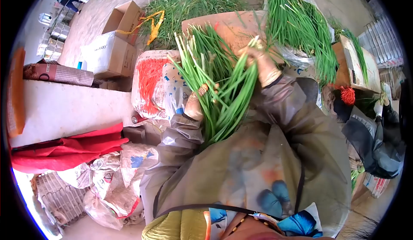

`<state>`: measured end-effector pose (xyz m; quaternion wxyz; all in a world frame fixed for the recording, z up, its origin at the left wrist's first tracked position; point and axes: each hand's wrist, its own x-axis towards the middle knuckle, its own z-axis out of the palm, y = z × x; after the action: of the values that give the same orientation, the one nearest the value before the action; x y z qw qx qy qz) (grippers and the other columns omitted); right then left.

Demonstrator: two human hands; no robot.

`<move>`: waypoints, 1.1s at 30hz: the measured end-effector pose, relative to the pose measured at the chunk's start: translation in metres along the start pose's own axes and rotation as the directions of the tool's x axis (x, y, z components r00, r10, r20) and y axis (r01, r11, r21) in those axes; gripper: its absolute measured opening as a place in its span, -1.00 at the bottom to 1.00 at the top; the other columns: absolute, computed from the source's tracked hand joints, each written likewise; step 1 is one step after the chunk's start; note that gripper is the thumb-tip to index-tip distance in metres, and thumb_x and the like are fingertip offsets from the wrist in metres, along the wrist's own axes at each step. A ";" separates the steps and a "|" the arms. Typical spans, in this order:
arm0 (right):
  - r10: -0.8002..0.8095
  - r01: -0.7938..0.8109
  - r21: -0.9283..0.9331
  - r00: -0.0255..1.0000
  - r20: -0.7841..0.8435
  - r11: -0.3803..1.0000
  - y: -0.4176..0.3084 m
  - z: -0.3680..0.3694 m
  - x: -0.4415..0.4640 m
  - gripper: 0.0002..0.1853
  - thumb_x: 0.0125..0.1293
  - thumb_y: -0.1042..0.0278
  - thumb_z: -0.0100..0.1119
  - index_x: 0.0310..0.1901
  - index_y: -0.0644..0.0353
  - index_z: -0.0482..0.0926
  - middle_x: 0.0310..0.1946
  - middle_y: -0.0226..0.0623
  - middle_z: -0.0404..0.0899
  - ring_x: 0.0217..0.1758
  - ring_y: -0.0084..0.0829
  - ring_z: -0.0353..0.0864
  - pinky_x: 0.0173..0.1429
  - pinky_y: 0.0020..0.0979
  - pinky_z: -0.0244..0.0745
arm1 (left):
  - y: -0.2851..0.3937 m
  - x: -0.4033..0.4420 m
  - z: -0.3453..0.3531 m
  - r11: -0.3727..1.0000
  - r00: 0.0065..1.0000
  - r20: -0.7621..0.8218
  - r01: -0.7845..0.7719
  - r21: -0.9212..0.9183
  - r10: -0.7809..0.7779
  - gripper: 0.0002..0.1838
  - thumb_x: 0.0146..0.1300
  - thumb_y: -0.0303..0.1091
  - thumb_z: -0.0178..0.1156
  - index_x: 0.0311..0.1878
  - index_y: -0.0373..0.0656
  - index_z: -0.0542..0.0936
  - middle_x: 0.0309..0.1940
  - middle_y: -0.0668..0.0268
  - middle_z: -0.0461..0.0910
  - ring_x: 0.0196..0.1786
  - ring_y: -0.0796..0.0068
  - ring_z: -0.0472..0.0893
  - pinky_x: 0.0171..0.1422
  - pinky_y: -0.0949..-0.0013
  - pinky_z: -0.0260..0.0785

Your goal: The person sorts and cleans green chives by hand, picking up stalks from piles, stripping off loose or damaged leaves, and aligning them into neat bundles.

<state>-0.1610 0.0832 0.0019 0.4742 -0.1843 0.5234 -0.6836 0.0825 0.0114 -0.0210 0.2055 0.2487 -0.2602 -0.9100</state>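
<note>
Two bunches of garlic chives meet in front of my chest, with pale root ends up and green leaves hanging toward my lap. My left hand [196,102] is wrapped round the left bunch [188,57]. Higher up and to the right, my right hand [262,61] grips the other bunch [241,96] just below its pale ends. The leaves cross between the hands and partly hide the left fingers. Behind them, more chives [215,46] lie on a brown cardboard sheet [195,23]. Red ties [148,83] lie on a sack left of my left hand.
Loose greens [189,3] are heaped on the ground ahead. A big chive pile [297,20] lies at the upper right. Cardboard boxes [118,53] stand at the left, near a white tabletop [69,111] and red cloth [77,149]. A co-worker's gloved hand [378,108] shows far right.
</note>
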 end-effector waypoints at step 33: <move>-0.641 0.436 -0.554 0.725 -0.249 0.709 -0.088 -0.104 0.041 -0.78 0.20 0.17 0.19 -0.25 0.13 0.60 -0.41 -0.41 0.56 -0.51 -0.61 0.45 -0.42 -0.51 0.35 | 0.012 -0.009 0.032 0.947 0.990 0.111 -0.121 0.299 0.091 -0.62 0.11 -0.40 0.21 0.04 -0.18 0.50 -0.20 0.21 0.59 -0.42 0.57 0.50 -0.33 0.55 0.36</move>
<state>-0.2995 0.1050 0.0304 0.0637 -0.2857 0.6793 -0.6730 0.0748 0.0186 0.0130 0.2007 0.2190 -0.4201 -0.8575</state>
